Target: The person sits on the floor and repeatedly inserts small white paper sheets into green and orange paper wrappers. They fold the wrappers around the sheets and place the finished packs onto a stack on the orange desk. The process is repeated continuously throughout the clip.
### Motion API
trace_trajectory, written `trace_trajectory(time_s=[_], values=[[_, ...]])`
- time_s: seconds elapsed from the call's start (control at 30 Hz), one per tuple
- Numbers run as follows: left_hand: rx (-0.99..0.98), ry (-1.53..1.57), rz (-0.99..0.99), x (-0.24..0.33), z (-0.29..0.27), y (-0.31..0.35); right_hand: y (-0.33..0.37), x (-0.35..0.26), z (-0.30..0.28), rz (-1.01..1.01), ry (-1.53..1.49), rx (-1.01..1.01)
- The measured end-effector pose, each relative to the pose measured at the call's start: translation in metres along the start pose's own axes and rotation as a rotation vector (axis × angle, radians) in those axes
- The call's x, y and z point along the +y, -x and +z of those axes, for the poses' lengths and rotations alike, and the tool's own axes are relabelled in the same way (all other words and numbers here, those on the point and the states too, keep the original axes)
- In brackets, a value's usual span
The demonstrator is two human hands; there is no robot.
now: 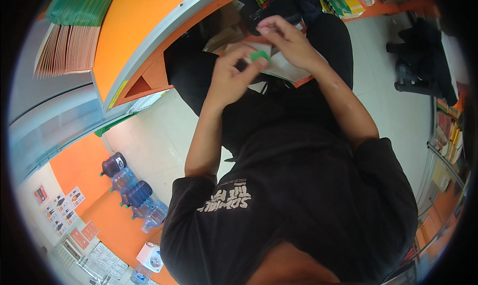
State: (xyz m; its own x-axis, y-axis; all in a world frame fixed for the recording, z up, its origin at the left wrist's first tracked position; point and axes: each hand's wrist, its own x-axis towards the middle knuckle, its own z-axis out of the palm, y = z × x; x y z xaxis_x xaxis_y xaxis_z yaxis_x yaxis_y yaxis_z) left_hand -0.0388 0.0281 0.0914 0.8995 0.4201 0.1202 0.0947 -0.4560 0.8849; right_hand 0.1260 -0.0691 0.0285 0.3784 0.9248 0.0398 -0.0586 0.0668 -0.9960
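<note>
- Two bare hands were in view, the left hand [233,78] and the right hand [291,43], both in the upper middle of the frame above the lap.
- There was one small green piece [260,56], also in the upper middle, at the left hand's fingertips.
- One pale flat item with orange edges [289,70] lay beneath the hands, across the dark trousers [326,51].
- At least four large water jugs [135,194] lay in a row at the lower left (four green caps could be counted).
- One stack of green-and-pale folders [69,51] stood at the upper left, on the orange counter [137,16], its edges too many to number.
- The left hand was closed in a pinch, thumb and fingers on the green piece.
- The right hand was loosely curled, its fingertips bent toward the upper left; whether they pinched anything thin, I could not tell.
- The green piece was blurred and partly covered by the thumb (its exact shape did not come through).
- The hands hid much of the flat item, so its kind was unclear.
- At the top edge, a black bag-like bundle [251,16] sank into shadow, and the folder stack was cut off by the rim.
</note>
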Motion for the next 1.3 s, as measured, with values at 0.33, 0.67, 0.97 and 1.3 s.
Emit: trace_trajectory(time_s=[0.33,0.67,0.97,1.3], values=[[0.394,0.494,-0.495,-0.026,0.023,0.01,0.047,-0.025,0.021,-0.158,0.505,0.171],[-0.012,0.12,-0.381,-0.019,-0.009,0.011,0.043,-0.013,0.031,-0.447,0.617,0.228],[-0.075,0.146,-0.399,-0.017,-0.015,0.009,0.047,-0.011,0.033,-0.299,0.428,0.158],[-0.039,0.092,-0.509,-0.009,-0.011,0.01,0.052,-0.011,0.038,-0.22,0.292,0.162]])
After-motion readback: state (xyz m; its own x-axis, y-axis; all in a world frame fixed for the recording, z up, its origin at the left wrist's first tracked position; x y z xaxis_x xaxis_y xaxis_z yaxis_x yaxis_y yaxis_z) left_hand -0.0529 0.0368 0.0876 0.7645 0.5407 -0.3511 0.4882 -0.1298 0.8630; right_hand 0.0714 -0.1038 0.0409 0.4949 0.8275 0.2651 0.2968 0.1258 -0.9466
